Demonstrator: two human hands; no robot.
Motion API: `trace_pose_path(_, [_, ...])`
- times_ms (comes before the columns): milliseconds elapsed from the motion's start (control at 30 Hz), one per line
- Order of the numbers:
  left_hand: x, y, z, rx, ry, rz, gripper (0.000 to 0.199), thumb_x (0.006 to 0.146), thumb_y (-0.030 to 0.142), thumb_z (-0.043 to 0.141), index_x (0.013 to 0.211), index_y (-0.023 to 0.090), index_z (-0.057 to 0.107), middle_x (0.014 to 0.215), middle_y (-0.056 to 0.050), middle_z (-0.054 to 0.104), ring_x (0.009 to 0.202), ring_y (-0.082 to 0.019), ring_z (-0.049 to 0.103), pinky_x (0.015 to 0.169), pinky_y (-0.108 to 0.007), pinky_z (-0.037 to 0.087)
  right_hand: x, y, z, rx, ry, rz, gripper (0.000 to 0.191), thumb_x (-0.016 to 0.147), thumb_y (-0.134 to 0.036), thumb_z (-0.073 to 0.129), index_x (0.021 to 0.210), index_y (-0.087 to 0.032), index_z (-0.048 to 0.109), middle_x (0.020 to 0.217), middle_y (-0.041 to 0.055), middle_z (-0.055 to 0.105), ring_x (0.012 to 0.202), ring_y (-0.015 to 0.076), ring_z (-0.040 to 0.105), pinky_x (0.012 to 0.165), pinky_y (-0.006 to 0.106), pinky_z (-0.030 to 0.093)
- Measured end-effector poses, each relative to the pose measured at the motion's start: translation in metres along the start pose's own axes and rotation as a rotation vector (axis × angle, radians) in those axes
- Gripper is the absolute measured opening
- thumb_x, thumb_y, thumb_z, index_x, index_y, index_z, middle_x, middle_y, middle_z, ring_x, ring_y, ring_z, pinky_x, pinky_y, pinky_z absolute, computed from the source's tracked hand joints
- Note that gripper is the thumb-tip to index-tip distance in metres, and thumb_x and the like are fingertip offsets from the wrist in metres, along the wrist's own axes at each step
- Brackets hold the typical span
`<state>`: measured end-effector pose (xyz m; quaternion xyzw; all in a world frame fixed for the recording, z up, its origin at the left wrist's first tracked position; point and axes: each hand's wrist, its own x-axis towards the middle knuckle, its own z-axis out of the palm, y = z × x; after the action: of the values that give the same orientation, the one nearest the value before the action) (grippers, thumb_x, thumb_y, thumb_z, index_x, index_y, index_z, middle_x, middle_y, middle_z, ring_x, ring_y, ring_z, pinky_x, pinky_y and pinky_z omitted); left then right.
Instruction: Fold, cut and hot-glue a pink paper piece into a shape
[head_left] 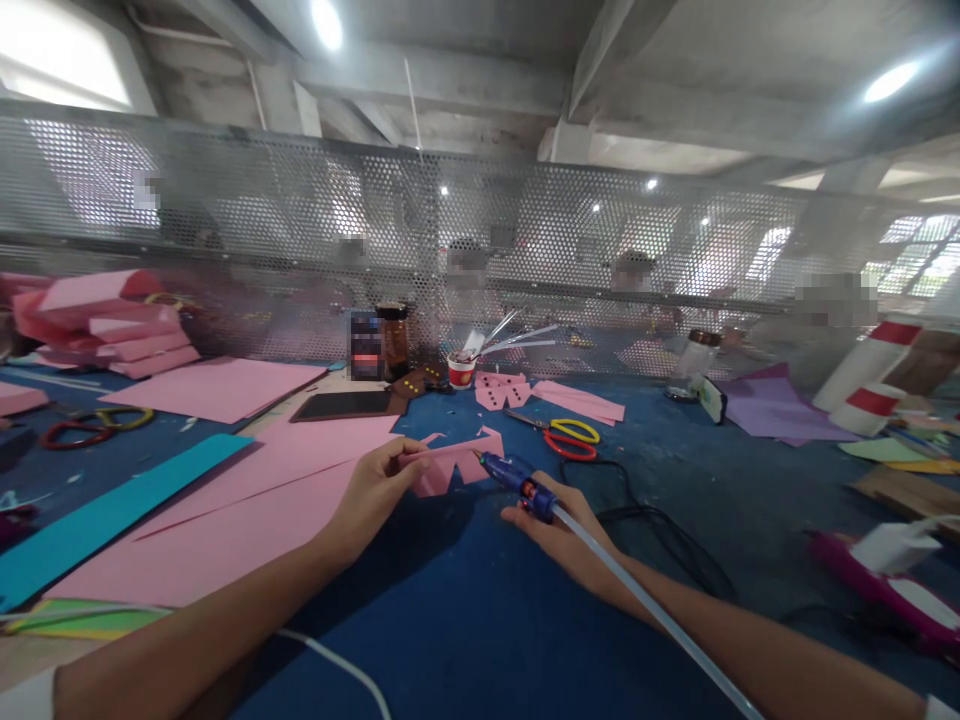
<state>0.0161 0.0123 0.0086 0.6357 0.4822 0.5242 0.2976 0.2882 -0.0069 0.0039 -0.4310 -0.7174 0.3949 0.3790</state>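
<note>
My left hand [386,480] pinches the left end of a cut and folded pink paper piece [457,458], raised a little off the blue table. In my right hand [566,520] is a blue hot glue gun [517,480], fingers wrapped round its body, with a long clear glue stick [637,590] running out of its back end toward me. The gun's tip points left and meets or nearly meets the right part of the pink paper piece. Beyond it lie a pink cutout with black dots [501,390] and scissors [566,435] with red and yellow handles.
Pink sheets [247,510] and a teal strip [127,510] cover the left side. At the back stand a phone [366,345], a dark jar [393,340] and a paper cup [461,372] with glue sticks. A black cable [667,530] and a magenta power strip [885,590] lie right.
</note>
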Motion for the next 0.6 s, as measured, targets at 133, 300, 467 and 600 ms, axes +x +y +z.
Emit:
trace_pose_path(133, [0.0006,-0.0019,0.0002,0.005,0.004,-0.022,0.023,0.082,0.043,0.065,0.086,0.020,0.067,0.081,-0.002,0.069,0.095,-0.027,0.067,0.086,-0.034,0.048,-0.0005,-0.0024,-0.0003,-0.023,0.007,-0.011,0.033,0.084,-0.042,0.068,0.074,-0.020,0.045,0.067,-0.0052,0.043,0.061,0.0100,0.037,0.053,0.023,0.031])
trace_pose_path(300, [0.0004,-0.0020,0.0004,-0.014,0.007,-0.035,0.025,0.081,0.044,0.067,0.087,0.019,0.066,0.078,-0.002,0.068,0.084,-0.026,0.068,0.082,-0.034,0.049,-0.0005,0.0015,0.0008,-0.009,0.013,-0.004,0.032,0.084,-0.042,0.067,0.076,-0.020,0.046,0.069,-0.0051,0.044,0.059,0.0093,0.036,0.052,0.023,0.032])
trace_pose_path(467, [0.0000,-0.0001,0.0003,-0.014,-0.011,-0.011,0.020,0.083,0.040,0.065,0.084,0.020,0.066,0.085,-0.004,0.071,0.112,-0.030,0.063,0.093,-0.035,0.046,0.0005,0.0055,0.0012,-0.019,0.017,0.006,0.035,0.084,-0.045,0.067,0.076,-0.020,0.044,0.069,-0.0055,0.043,0.060,0.0093,0.037,0.052,0.022,0.032])
trace_pose_path(600, [-0.0007,0.0034,0.0006,-0.022,-0.018,-0.010,0.017,0.083,0.037,0.065,0.084,0.020,0.066,0.081,-0.003,0.069,0.116,-0.031,0.061,0.093,-0.035,0.045,0.0002,0.0035,0.0000,-0.029,0.000,0.003,0.033,0.085,-0.042,0.067,0.076,-0.020,0.044,0.069,-0.0056,0.043,0.060,0.0092,0.036,0.053,0.023,0.032])
